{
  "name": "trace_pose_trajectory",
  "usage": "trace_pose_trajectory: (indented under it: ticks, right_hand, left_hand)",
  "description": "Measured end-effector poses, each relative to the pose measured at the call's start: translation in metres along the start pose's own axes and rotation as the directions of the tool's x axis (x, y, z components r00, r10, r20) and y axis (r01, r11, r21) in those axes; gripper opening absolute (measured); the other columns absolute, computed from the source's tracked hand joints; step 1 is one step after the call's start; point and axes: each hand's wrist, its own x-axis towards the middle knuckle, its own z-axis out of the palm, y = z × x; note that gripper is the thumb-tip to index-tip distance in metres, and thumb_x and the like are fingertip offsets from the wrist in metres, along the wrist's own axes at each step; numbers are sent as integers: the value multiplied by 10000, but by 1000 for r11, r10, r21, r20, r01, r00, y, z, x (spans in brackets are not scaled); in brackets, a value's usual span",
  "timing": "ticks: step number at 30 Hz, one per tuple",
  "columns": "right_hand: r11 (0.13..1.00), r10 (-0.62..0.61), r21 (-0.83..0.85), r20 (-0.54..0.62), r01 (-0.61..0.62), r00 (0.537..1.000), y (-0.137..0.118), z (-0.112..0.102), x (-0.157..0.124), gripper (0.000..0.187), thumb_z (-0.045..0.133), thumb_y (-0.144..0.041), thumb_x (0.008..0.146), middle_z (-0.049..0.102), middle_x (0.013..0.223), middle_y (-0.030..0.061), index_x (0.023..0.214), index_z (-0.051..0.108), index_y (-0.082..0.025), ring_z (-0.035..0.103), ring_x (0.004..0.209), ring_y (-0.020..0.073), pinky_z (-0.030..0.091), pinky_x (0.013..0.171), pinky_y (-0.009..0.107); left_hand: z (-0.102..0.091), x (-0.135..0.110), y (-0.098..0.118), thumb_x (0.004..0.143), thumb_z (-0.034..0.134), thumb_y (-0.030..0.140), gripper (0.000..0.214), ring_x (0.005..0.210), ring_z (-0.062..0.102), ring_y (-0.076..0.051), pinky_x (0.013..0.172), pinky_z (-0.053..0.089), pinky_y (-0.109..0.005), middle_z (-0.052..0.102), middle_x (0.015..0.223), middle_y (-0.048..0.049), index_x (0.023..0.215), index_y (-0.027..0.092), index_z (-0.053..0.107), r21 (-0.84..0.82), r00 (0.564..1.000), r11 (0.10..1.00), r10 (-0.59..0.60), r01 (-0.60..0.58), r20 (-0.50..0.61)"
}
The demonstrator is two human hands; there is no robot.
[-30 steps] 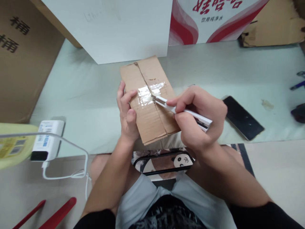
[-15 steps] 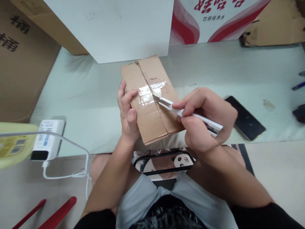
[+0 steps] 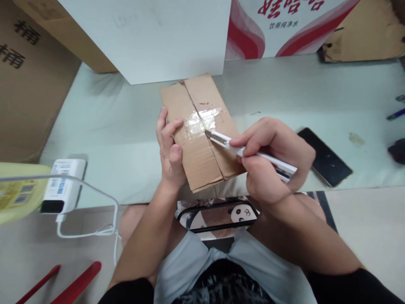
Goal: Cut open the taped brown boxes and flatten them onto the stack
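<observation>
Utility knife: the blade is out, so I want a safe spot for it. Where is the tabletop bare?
Widest bare tabletop lies between the cardboard box and the white power bank. Another strip runs behind the right hand, from that box to the phone. Crowded: the far right edge by the pens.

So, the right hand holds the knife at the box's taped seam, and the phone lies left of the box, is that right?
Not quite: the head view shows the phone lying right of the box, beyond the right hand. That hand does hold the knife at the taped seam.
</observation>
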Motion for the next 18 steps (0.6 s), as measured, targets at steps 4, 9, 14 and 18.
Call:
trace_pose_trajectory:
  ticks: [4,9,14,18]
  right_hand:
    - [984,-178,27,-8,178,984,-4,-2,2,158,532,-110,682,588,574,-17,609,462,-231,587,539,143,421,476,299]
    - [927,-350,-78,170,367,921,-4,-11,0,165,540,-59,672,691,705,-19,652,522,-222,633,578,108,451,469,253]
    - [900,-392,-113,211,421,895,-6,-18,0,174,557,-38,666,713,717,-9,664,548,-212,672,610,91,509,524,221]
    - [897,-396,-151,145,415,907,-8,-14,0,179,554,-61,680,715,705,-25,657,532,-237,661,587,103,500,503,249]
  left_hand:
    - [0,0,1,988,322,722,525,1577,307,-299,1325,222,-545,384,1644,37,1337,408,558,0,1000,1000,2,-2,-2]
    - [-1,0,2,998,313,703,524,1568,324,-302,1323,226,-551,401,1632,20,1349,403,561,-8,1000,1000,11,-11,4]
    - [-3,1,6,1012,342,670,512,1562,335,-320,1306,245,-574,379,1655,13,1386,399,563,-27,999,999,28,-27,27]
    - [-4,1,9,1010,333,693,520,1565,337,-309,1311,252,-555,389,1650,14,1386,410,554,-19,999,1000,7,-7,37]
